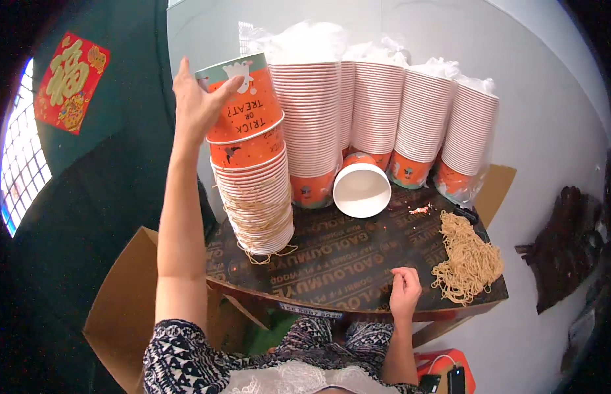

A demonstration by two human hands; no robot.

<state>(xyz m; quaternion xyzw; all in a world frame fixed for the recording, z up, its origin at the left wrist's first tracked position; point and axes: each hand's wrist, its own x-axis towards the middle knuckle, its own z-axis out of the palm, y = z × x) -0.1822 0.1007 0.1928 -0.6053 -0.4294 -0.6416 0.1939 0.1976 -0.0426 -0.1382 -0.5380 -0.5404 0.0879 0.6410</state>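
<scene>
My left hand [203, 105] grips the side of an orange paper bucket [258, 98] with a green base, thumb across its front. The bucket stands upside down on top of a tall stack of nested paper buckets [249, 190] at the table's left. Thin tan bands, string-like, hang in loops around the stack's lower white rims. Near the table's front edge, my right hand [405, 292] is closed with curled fingers; what it holds, if anything, cannot be seen. To its right lies a tangled pile of the tan bands [469, 262].
Tall plastic-wrapped stacks of paper buckets [308, 118] line the back of the dark printed table [345, 256]. One bucket [363, 190] lies on its side, its white inside facing me. Cardboard boxes [125, 295] stand at lower left. A red stool [459, 368] holds a phone.
</scene>
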